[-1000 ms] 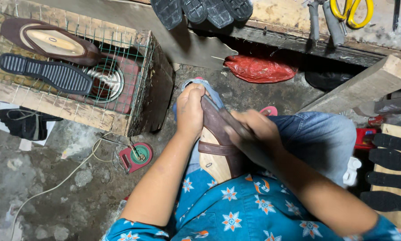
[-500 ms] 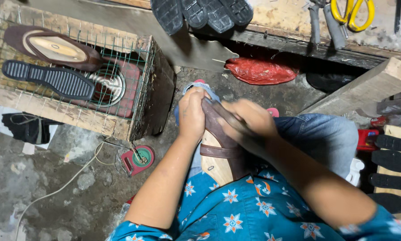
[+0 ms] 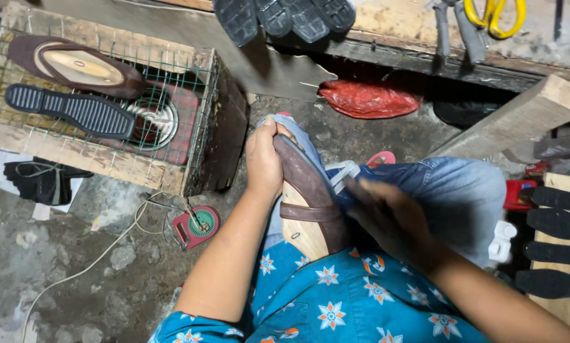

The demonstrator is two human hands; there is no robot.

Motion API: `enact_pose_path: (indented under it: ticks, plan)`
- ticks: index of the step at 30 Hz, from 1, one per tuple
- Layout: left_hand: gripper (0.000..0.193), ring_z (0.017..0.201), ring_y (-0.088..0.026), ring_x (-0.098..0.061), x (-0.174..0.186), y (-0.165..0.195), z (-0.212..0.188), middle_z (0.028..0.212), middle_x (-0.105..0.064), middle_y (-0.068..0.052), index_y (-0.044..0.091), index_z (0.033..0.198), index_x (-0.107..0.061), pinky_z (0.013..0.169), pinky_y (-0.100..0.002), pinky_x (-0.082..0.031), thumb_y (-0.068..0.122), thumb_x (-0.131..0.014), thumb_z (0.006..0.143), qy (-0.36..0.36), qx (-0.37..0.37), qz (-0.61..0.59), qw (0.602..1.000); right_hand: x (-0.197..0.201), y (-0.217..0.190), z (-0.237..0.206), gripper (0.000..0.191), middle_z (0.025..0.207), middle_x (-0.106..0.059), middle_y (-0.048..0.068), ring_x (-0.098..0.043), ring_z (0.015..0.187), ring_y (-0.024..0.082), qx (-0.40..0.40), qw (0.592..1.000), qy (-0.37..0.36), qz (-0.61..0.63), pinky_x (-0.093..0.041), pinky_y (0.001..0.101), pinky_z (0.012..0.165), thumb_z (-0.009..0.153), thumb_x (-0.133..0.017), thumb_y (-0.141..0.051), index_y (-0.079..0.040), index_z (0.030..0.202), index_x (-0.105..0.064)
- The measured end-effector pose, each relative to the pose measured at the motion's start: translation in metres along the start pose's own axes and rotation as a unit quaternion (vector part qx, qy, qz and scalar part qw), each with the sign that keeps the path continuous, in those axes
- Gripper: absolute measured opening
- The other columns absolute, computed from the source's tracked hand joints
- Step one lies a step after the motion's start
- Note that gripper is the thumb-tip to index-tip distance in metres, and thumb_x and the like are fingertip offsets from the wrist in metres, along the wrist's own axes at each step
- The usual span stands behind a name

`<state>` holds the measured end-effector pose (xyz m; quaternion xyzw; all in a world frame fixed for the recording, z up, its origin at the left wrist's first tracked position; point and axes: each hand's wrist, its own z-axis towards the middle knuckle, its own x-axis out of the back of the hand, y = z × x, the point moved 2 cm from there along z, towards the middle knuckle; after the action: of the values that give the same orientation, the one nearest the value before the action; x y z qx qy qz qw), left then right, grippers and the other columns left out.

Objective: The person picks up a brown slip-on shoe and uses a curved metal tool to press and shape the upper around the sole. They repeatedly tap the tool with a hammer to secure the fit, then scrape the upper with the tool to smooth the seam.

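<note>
A brown leather sandal upper on a pale wooden last (image 3: 305,203) rests on my lap, toe pointing away from me. My left hand (image 3: 264,160) grips the toe end of it against my knee. My right hand (image 3: 386,216) is off the shoe, to its right over my jeans, blurred, fingers loosely apart with nothing seen in them. I wear a blue flowered shirt and blue jeans.
A wooden crate with wire mesh (image 3: 171,184) at the left holds a lasted brown shoe (image 3: 75,67) and a black sole (image 3: 69,109) over a heater. Black soles (image 3: 278,16) hang from the bench; more soles (image 3: 558,235) at right. Red bag (image 3: 369,98), yellow scissors (image 3: 494,13), wooden block (image 3: 520,114).
My right hand has come off the top of the shoe and moved right and down over my thigh. My left hand keeps its grip on the toe.
</note>
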<state>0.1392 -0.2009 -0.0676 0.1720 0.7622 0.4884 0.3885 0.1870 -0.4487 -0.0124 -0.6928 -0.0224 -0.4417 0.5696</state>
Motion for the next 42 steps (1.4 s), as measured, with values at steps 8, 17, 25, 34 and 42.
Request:
enact_pose_path:
  ticks: [8, 17, 25, 34, 42]
  plan:
    - [0.046, 0.065, -0.025, -0.065, 0.002, -0.004, 0.004, 0.075, -0.063, -0.014, 0.002, 0.078, -0.059, 0.066, -0.037, -0.055, 0.035, -0.042, 0.106, 0.009, -0.002, -0.026, 1.0, -0.053, 0.019, 0.055, 0.049, 0.099, -0.061, 0.005, -0.057, 0.09, 0.006, -0.022, 0.954, 0.055, 0.293, -0.048, 0.0249, 0.079, 0.095, -0.075, -0.012, 0.0, 0.137, -0.052]
    - [0.052, 0.066, -0.023, -0.062, -0.029, 0.052, -0.014, 0.07, -0.062, -0.013, 0.001, 0.075, -0.058, 0.067, -0.037, -0.052, 0.038, -0.04, 0.108, -0.017, -0.037, -0.001, 0.999, 0.03, -0.077, 0.073, 0.044, 0.107, -0.07, 0.009, -0.067, 0.097, 0.016, 0.126, 0.971, 0.096, 0.179, -0.054, 0.0303, 0.084, 0.093, -0.074, -0.014, 0.001, 0.131, -0.059]
    - [0.055, 0.07, -0.02, -0.063, -0.055, 0.092, -0.044, 0.074, -0.064, -0.011, 0.002, 0.077, -0.058, 0.071, -0.034, -0.053, 0.04, -0.037, 0.109, -0.099, -0.091, 0.126, 0.983, 0.02, -0.067, 0.019, 0.047, 0.072, -0.058, 0.007, -0.056, 0.058, 0.019, 0.253, 0.952, 0.17, 0.033, -0.045, 0.0324, 0.055, 0.08, -0.084, -0.009, 0.001, 0.121, -0.062]
    - [0.042, 0.092, -0.019, -0.059, -0.07, 0.086, -0.091, 0.096, -0.063, -0.008, 0.002, 0.108, -0.057, 0.086, -0.034, -0.05, 0.044, -0.056, 0.102, -0.161, -0.191, 0.279, 0.927, 0.04, -0.075, 0.027, 0.041, 0.1, -0.069, 0.009, -0.066, 0.086, 0.014, 0.102, 0.966, 0.16, 0.173, -0.053, 0.027, 0.076, 0.089, -0.076, -0.005, 0.001, 0.128, -0.064]
    - [0.065, 0.094, -0.015, -0.057, -0.073, 0.099, -0.117, 0.101, -0.06, -0.006, 0.007, 0.121, -0.053, 0.083, -0.033, -0.051, 0.03, -0.089, 0.072, -0.151, -0.084, 0.262, 0.949, 0.049, -0.054, -0.021, 0.041, 0.106, -0.066, 0.008, -0.062, 0.09, 0.012, 0.037, 0.969, 0.135, 0.202, -0.048, 0.0249, 0.077, 0.083, -0.075, -0.001, 0.002, 0.122, -0.065]
